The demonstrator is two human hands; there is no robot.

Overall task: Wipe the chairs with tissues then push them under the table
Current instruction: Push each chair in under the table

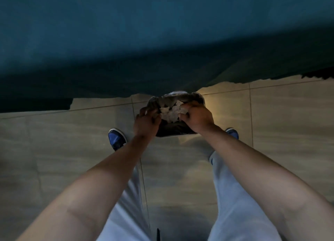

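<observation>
Your bare forearms reach down. Left grip (147, 120) clenched on the rim of the bag-lined bin (174, 130); right grip (196, 119) clenched on the opposite rim, fingers touching crumpled white tissues (170, 112) heaped inside between both grips. Blue shoes (117, 138) flank the bin on the tiled floor (280, 123). Beyond the grips: dark teal drape (126, 42).
</observation>
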